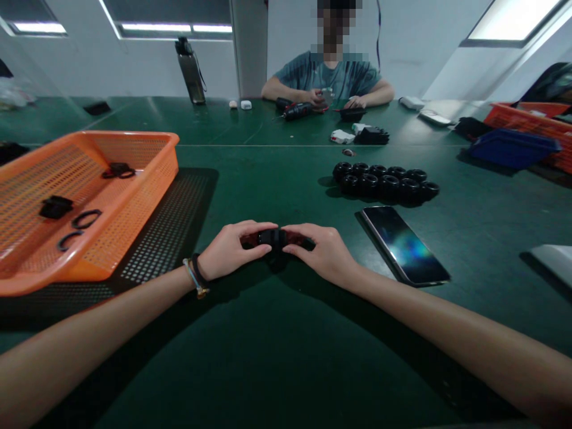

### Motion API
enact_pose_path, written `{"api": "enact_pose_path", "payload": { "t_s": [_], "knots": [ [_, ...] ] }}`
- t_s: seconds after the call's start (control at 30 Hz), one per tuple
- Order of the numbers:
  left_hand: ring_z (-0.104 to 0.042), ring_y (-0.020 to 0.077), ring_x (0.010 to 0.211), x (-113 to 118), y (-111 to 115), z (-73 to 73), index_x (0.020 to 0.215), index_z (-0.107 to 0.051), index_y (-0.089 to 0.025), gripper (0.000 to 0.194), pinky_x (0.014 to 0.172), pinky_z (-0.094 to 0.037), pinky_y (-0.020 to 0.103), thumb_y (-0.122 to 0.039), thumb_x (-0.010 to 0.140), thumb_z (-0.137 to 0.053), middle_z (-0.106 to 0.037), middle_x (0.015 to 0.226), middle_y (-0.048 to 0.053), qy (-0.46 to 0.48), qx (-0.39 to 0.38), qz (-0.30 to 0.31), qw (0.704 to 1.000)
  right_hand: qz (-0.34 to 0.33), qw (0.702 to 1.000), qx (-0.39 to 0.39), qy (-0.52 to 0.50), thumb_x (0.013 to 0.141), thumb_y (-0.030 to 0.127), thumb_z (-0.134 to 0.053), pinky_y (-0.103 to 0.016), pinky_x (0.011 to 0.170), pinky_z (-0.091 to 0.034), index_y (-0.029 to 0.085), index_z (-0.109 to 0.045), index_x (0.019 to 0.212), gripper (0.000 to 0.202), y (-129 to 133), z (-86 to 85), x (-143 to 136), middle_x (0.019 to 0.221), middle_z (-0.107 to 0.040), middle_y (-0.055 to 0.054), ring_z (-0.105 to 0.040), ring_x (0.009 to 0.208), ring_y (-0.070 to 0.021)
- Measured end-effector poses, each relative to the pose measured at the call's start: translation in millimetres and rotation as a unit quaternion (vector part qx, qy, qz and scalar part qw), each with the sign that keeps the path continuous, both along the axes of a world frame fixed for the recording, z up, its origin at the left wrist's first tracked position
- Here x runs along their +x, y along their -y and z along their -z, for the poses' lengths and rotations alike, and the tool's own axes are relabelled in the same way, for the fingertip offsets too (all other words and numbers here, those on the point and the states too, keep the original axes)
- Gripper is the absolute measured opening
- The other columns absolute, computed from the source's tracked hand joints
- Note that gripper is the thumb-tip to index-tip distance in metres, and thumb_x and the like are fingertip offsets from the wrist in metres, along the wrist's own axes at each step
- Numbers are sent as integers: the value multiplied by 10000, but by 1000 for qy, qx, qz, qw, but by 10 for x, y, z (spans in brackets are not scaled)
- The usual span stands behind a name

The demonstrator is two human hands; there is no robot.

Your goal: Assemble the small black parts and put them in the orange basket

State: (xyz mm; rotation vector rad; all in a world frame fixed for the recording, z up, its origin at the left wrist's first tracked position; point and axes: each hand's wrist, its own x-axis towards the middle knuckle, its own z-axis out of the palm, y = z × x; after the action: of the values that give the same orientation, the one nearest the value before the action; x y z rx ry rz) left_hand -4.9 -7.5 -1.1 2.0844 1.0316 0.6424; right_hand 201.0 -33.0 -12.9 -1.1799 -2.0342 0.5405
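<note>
Over the near half of the green table [268, 369], a small black part [273, 238] is held between the two hands of the person. The left hand [230, 249] is closed on its left end, with the thumb on the near side and the fingers on the far side. The right hand [322, 251] pinches the right end in the same manner, so the fingertips of both hands are very near to each other. Whether the part touches the table, I cannot tell. On the left wrist there are thin bracelets [199, 277].

To the left stands an orange basket [142, 214], in which lie a black block [56, 207] and some dark rings [74, 223]. To the right of the hands lies a phone [404, 245], with its screen upward. Behind the phone, black round pieces [388, 183] are standing close together in two rows. Across the table sits a co-worker [328, 76], with a drill [298, 111] lying before the arms. Further left, a dark bottle [190, 72] stands near the wall.
</note>
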Motion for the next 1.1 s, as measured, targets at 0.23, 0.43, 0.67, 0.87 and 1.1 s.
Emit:
{"api": "enact_pose_path", "payload": {
  "t_s": [0.23, 0.43, 0.67, 0.87, 1.1],
  "knots": [
    [-616, 154, 802, 2, -2, 0, 1144, -633, -153, 445, 720, -506, 251, -369, 761, -563, -653, 997, 59, -4, 6, 5, 1000, -8, 1000, 6, 19, 776, 146, -668, -331, 768, -550, 170, -683, 1009, 235, -1, -8, 7, 936, -730, -46, -677, 854, -181],
    [-614, 163, 819, -3, -10, 10, 1141, -632, -182, 427, 733, -508, 271, -371, 764, -561, -653, 1024, 55, -4, 9, 3, 1000, -7, 1000, 0, 22, 785, 152, -661, -330, 743, -543, 138, -678, 1014, 229, -1, -11, 6, 929, -726, -63, -670, 845, -186],
    [-626, 170, 828, 5, -8, -17, 1147, -629, -164, 442, 746, -510, 276, -361, 756, -567, -658, 1037, 62, -2, -14, -2, 1000, -4, 1000, 0, 7, 754, 161, -688, -331, 745, -551, 177, -643, 1062, 312, 11, -7, 2, 937, -715, -44, -667, 815, -172],
    [-629, 172, 827, 5, 0, -18, 1150, -629, -160, 443, 741, -508, 279, -354, 757, -567, -658, 1011, 66, -1, -21, 2, 1000, -11, 1000, -1, -4, 742, 74, -660, -308, 760, -556, 155, -637, 1028, 298, 9, 16, -4, 940, -712, -41, -663, 815, -151],
    [-624, 172, 848, 6, 3, -24, 1155, -625, -139, 463, 758, -505, 277, -362, 754, -566, -652, 1034, 73, 4, -20, 3, 1000, -6, 1000, 5, -2, 728, 55, -668, -329, 789, -557, 141, -655, 1015, 299, 4, 4, -11, 956, -721, -55, -670, 843, -164]
  ]
}}
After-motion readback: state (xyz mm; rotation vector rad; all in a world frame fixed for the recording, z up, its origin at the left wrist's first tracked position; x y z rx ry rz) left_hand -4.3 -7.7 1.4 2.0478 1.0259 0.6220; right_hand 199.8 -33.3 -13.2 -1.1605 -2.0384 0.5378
